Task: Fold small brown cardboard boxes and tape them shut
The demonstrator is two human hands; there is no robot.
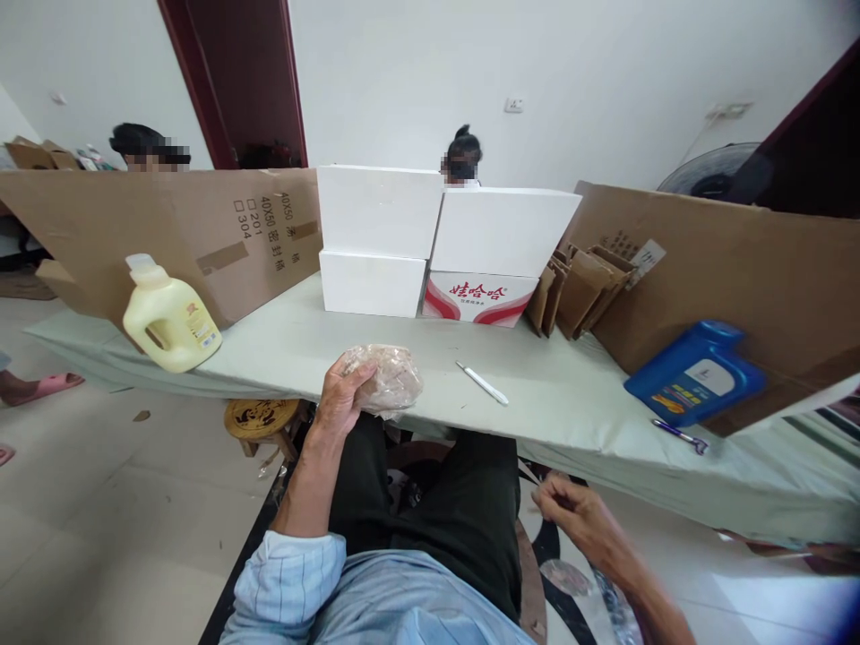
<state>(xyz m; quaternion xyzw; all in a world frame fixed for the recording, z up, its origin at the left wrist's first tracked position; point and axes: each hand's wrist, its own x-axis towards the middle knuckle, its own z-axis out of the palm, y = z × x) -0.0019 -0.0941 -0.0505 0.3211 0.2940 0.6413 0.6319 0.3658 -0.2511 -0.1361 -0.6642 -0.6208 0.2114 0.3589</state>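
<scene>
My left hand (340, 394) grips a clear plastic-wrapped bundle (390, 378), thumb on top, at the near edge of the table. The wrapping is crinkled, and what lies inside cannot be made out. My right hand (563, 502) hangs below the table edge, beside my right thigh, with its fingers curled together. Whatever may be between those fingers is hidden. A slim white pen-shaped tool with a narrow tip (482, 383) lies on the table, right of the bundle.
White boxes (380, 210) stand stacked on the green-covered table (571, 385). Cardboard panels (269, 242) flank both sides. A cream jug (176, 313) stands left; a blue bottle (695, 376), a purple pen (680, 436) and folded cardboard (584, 287) are right. Two people sit beyond.
</scene>
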